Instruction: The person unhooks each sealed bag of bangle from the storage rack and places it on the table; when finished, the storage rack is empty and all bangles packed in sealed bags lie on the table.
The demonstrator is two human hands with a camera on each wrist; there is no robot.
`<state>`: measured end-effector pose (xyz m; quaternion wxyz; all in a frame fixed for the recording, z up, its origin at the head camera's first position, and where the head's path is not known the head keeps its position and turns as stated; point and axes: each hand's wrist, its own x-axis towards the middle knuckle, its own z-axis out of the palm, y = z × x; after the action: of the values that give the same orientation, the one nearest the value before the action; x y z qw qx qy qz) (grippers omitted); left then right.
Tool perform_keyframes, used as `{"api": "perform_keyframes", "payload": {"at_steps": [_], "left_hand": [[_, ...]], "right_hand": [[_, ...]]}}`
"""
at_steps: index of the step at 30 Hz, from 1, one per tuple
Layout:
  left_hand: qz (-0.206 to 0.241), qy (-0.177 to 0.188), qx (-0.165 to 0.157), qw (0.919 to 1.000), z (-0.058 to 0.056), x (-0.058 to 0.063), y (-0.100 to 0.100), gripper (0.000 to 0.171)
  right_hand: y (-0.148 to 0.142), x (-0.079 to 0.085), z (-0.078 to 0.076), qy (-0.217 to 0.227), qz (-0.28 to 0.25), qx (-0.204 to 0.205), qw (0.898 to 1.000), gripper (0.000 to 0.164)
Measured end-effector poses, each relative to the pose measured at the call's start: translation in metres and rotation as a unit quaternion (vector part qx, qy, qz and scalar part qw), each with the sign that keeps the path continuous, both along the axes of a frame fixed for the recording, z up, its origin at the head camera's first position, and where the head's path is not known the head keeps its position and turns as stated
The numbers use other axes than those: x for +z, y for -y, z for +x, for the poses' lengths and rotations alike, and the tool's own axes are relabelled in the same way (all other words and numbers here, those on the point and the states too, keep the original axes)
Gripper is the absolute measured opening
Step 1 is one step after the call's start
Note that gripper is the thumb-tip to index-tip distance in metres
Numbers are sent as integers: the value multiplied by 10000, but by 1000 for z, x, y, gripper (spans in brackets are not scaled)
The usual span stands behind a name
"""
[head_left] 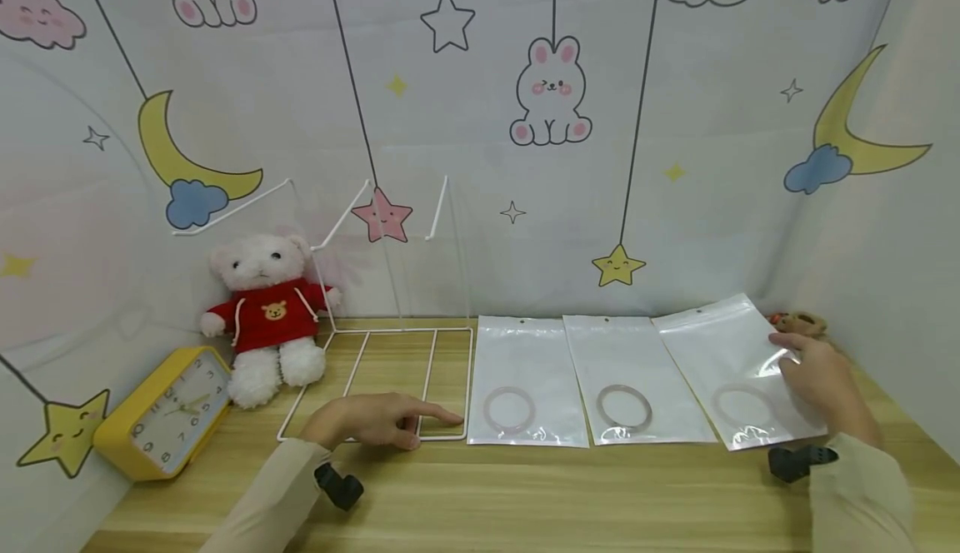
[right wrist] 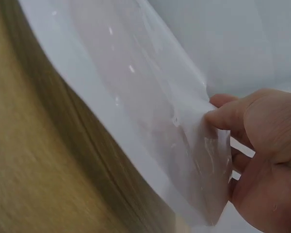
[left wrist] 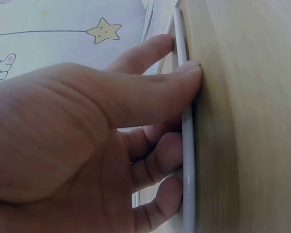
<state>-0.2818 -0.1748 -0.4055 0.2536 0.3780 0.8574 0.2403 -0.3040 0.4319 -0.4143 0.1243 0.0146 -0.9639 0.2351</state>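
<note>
A white wire rack point(head_left: 386, 331) stands on the table, its base bars lying flat and prongs rising at the back. My left hand point(head_left: 378, 420) is at its front bar; in the left wrist view the thumb point(left wrist: 184, 80) crosses the white bar point(left wrist: 188, 160) and the curled fingers meet it from the other side. Three clear-fronted white zip bags lie in a row, each with a ring-shaped bangle inside: a left bag point(head_left: 525, 361), a middle bag point(head_left: 626, 353) and a right bag point(head_left: 712, 345). My right hand point(head_left: 825, 382) pinches the right bag's edge between thumb and fingers.
A white teddy bear point(head_left: 273, 320) in a red hoodie sits behind the rack's left side. At the left stands a yellow alarm clock point(head_left: 165, 411). A small brown object point(head_left: 801, 322) is partly hidden behind the right bag. A printed curtain point(head_left: 480, 120) hangs behind the table.
</note>
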Motion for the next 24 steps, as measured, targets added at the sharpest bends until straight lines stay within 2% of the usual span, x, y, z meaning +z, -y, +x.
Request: {"api": "perform_keyframes", "payload": {"at_steps": [7,15,24], "left_hand": [[-23,19,61,10000,-1,-2,0,57],[-17,19,55,10000,-2,-2,0,57],[9,23,33,10000,0,0,0,56]], "right_hand": [[0,-7,1,-2,-203,-110,9997,42],[-2,-15,3,357,-475,-313,9977,48],[-7,-14,1,227,-150,-158,9995,39]]}}
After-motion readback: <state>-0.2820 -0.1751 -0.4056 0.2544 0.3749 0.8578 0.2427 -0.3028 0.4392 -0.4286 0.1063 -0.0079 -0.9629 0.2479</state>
